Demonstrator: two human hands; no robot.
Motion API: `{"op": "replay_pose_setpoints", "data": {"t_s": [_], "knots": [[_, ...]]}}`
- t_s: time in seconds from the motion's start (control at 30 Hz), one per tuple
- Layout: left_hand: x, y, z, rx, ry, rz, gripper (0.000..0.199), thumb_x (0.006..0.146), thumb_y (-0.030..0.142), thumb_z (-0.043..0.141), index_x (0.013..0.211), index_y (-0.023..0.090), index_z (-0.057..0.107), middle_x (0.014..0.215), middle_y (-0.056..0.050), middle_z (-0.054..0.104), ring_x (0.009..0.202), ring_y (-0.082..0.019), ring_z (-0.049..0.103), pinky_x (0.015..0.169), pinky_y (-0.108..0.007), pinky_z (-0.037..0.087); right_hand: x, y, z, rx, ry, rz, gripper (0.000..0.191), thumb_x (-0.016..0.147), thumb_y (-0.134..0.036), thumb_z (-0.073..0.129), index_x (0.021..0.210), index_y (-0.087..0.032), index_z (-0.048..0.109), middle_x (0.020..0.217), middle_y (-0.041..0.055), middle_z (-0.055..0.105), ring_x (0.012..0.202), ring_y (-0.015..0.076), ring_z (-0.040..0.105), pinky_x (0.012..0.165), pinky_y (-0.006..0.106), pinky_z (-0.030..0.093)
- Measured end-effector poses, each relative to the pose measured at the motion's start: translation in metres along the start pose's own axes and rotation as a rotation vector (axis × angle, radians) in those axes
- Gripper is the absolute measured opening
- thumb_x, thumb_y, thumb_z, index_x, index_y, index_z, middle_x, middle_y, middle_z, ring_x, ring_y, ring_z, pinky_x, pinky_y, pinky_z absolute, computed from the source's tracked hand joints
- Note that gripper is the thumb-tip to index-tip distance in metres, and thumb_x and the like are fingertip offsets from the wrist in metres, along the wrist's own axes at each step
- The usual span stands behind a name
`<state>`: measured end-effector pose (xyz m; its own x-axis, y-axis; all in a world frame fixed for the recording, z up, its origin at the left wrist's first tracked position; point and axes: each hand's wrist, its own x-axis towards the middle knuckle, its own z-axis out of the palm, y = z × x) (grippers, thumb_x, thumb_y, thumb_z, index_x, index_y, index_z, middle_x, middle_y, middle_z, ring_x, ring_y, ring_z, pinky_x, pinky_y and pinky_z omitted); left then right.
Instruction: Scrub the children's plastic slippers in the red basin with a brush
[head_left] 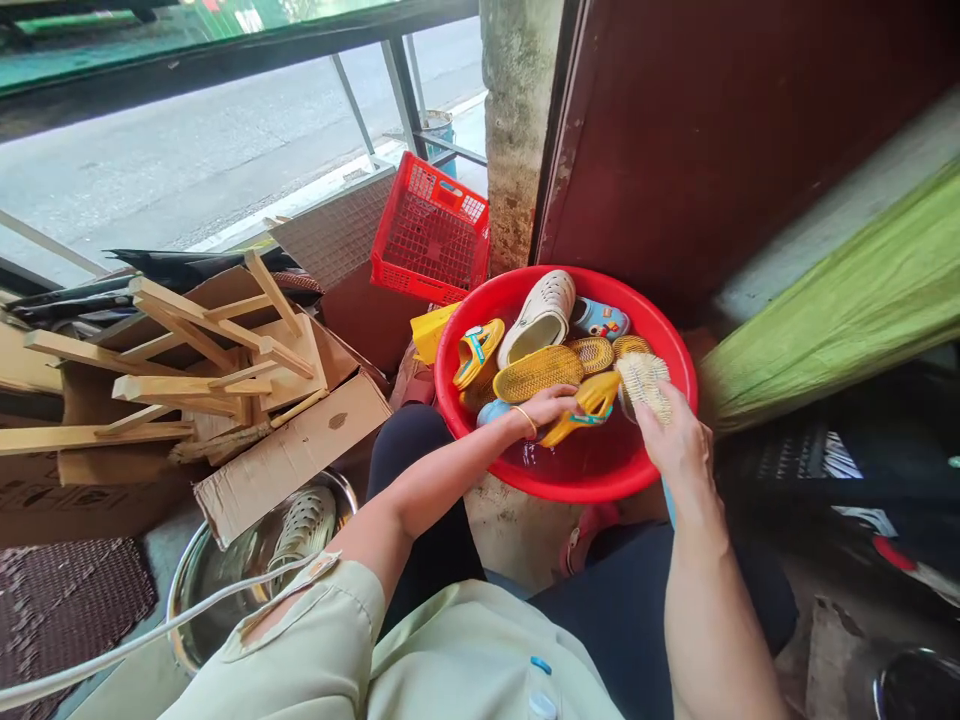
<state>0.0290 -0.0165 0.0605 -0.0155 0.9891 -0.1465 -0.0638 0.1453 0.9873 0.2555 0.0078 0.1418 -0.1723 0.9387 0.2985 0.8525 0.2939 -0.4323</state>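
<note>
A red plastic basin (566, 487) stands between my knees with several shoes and a little water in it. My left hand (549, 408) is closed on a yellow child's sandal (589, 412) with a blue strap, tilted over the near side of the basin. In my right hand (679, 440) is a pale, bristly scrub brush (643, 386), its bristles turned up, just right of that sandal. Behind my hands lie a white clog (538, 318), a blue clog (600, 318), another yellow sandal (478, 352) and a yellow sole (537, 374) facing up.
A red crate (435, 228) sits behind the basin. On the left, upturned wooden stools (225, 350) rest on cardboard (300, 450). A metal bowl (184, 610) holds another clog (304, 525). Green cloth (840, 300) hangs at the right, beside a dark red door (742, 130).
</note>
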Motion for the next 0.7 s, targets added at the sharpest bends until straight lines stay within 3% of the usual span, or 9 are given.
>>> {"op": "replay_pose_setpoints", "data": {"t_s": [0.1, 0.2, 0.3, 0.37, 0.53, 0.6, 0.7], "knots": [[-0.005, 0.038, -0.017, -0.438, -0.135, -0.314, 0.041, 0.084, 0.047, 0.059, 0.11, 0.017, 0.07, 0.093, -0.008, 0.076, 0.081, -0.021, 0.072, 0.071, -0.032, 0.058, -0.007, -0.009, 0.008, 0.093, 0.045, -0.013, 0.061, 0.093, -0.054, 0.058, 0.142, -0.017, 0.063, 0.119, 0.0159, 0.077, 0.094, 0.0316, 0.076, 0.082, 0.043, 0.061], [-0.011, 0.058, -0.027, -0.64, -0.102, -0.397, 0.041, 0.09, 0.047, 0.053, 0.107, 0.014, 0.069, 0.09, -0.011, 0.076, 0.078, -0.021, 0.071, 0.069, -0.034, 0.059, -0.023, -0.029, 0.017, 0.198, 0.07, -0.162, 0.06, 0.097, -0.049, 0.054, 0.147, -0.017, 0.058, 0.133, 0.0143, 0.071, 0.112, 0.0299, 0.073, 0.094, 0.04, 0.06], [-0.013, 0.057, -0.027, -0.644, -0.045, -0.373, 0.038, 0.092, 0.045, 0.051, 0.098, 0.012, 0.069, 0.08, -0.01, 0.074, 0.068, -0.019, 0.067, 0.065, -0.032, 0.058, -0.032, -0.044, 0.025, 0.253, 0.054, -0.371, 0.054, 0.1, -0.042, 0.052, 0.147, -0.017, 0.058, 0.137, 0.0123, 0.07, 0.12, 0.0268, 0.07, 0.104, 0.036, 0.056], [-0.014, 0.053, -0.025, -0.607, -0.016, -0.318, 0.034, 0.09, 0.039, 0.055, 0.102, 0.012, 0.07, 0.081, -0.009, 0.073, 0.065, -0.018, 0.066, 0.061, -0.028, 0.055, -0.027, -0.046, 0.027, 0.23, 0.029, -0.419, 0.051, 0.101, -0.039, 0.051, 0.146, -0.018, 0.06, 0.135, 0.0117, 0.07, 0.119, 0.0264, 0.07, 0.106, 0.036, 0.055], [-0.019, 0.05, -0.024, -0.47, 0.019, -0.171, 0.053, 0.08, 0.032, 0.067, 0.131, 0.017, 0.064, 0.098, -0.006, 0.074, 0.07, -0.016, 0.068, 0.055, -0.022, 0.051, 0.004, -0.041, 0.024, 0.151, 0.084, -0.187, 0.051, 0.1, -0.036, 0.048, 0.143, -0.012, 0.061, 0.134, 0.0167, 0.07, 0.12, 0.0314, 0.07, 0.103, 0.043, 0.057], [-0.02, 0.053, -0.029, -0.414, 0.049, -0.124, 0.053, 0.079, 0.03, 0.067, 0.13, 0.016, 0.065, 0.1, -0.005, 0.075, 0.075, -0.016, 0.069, 0.061, -0.023, 0.053, 0.003, -0.044, 0.023, 0.165, 0.092, -0.174, 0.052, 0.1, -0.037, 0.048, 0.145, -0.013, 0.06, 0.137, 0.0157, 0.069, 0.123, 0.0309, 0.068, 0.106, 0.043, 0.055], [-0.02, 0.054, -0.035, -0.422, 0.095, -0.053, 0.042, 0.078, 0.023, 0.067, 0.119, 0.014, 0.069, 0.111, -0.007, 0.075, 0.094, -0.019, 0.07, 0.082, -0.026, 0.056, -0.01, -0.055, 0.027, 0.242, 0.0, -0.346, 0.051, 0.1, -0.038, 0.049, 0.145, -0.018, 0.06, 0.14, 0.0115, 0.068, 0.125, 0.0271, 0.067, 0.11, 0.038, 0.052]]}}
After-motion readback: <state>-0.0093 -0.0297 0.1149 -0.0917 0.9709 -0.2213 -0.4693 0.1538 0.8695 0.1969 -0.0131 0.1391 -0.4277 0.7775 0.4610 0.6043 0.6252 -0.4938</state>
